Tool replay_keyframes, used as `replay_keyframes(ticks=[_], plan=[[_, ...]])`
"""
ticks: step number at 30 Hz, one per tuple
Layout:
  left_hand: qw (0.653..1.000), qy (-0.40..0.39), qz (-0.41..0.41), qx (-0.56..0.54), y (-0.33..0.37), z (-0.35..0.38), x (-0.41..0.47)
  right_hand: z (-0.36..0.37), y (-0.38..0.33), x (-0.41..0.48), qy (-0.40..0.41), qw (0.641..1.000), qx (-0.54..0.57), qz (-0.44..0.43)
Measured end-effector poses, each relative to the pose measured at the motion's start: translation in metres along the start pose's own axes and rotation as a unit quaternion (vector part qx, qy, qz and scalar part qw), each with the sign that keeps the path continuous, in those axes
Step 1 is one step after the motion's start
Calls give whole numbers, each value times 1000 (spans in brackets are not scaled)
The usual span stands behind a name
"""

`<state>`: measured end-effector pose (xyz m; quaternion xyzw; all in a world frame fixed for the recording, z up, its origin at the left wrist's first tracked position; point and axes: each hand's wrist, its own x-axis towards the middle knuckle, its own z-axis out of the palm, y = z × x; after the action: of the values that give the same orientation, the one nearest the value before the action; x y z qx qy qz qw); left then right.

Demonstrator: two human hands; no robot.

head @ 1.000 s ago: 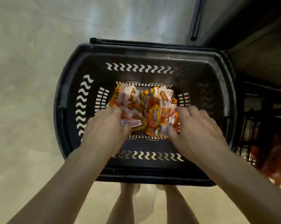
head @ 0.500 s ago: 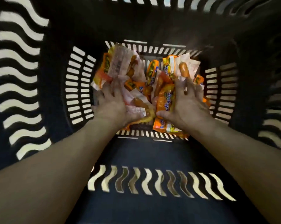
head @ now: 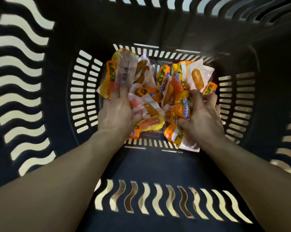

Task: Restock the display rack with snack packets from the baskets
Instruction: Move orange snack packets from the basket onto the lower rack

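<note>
A black slotted basket [head: 158, 166] fills the view, with pale floor [head: 21, 84] showing through its wavy cut-outs. Orange and yellow snack packets [head: 165, 77] lie heaped on the basket's bottom. The left hand [head: 115, 114] grips packets at the heap's left side. The right hand [head: 203, 118] curls round orange packets at its right.

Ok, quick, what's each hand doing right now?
Left hand: grips the yellow-and-white barcoded plastic snack packet.
Right hand: curled round the orange plastic snack packet with blue lettering.
</note>
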<state>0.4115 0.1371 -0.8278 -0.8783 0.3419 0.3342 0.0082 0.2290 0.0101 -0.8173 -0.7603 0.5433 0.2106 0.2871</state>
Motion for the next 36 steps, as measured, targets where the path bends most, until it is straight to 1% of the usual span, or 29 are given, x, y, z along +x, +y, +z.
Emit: replay_keyframes(ticks=[3, 5, 9, 12, 19, 25, 28, 31, 33, 34, 36], plan=[[999, 28, 36, -3, -1, -12, -5, -5, 2, -7, -7, 1000, 8, -1], [998, 31, 49, -8, 0, -20, -9, -11, 4, -10, -12, 999, 32, 7], [999, -18, 22, -17, 5, -35, -15, -27, 7, -15, -17, 996, 79, 44], [999, -33, 4, -36, 10, -47, -22, -38, 8, -20, -17, 994, 87, 55], [997, -20, -43, -67, 7, -67, -45, -58, 2, -38, -23, 994, 82, 66], [988, -23, -100, -114, 0, -92, -51, -74, -8, -57, -29, 988, 140, 55], [991, -14, -98, -88, -4, -107, -53, -80, -15, -67, -39, 986, 157, 50], [992, -4, -88, -93, -8, -116, -57, -84, -24, -74, -40, 985, 159, 44], [991, -8, -99, -94, -9, -123, -61, -89, -29, -79, -38, 986, 159, 37], [988, -11, -108, -109, -9, -126, -65, -92, -31, -81, -37, 986, 161, 33], [979, -12, -112, -171, -7, -134, -76, -102, -34, -87, -34, 986, 160, 23]])
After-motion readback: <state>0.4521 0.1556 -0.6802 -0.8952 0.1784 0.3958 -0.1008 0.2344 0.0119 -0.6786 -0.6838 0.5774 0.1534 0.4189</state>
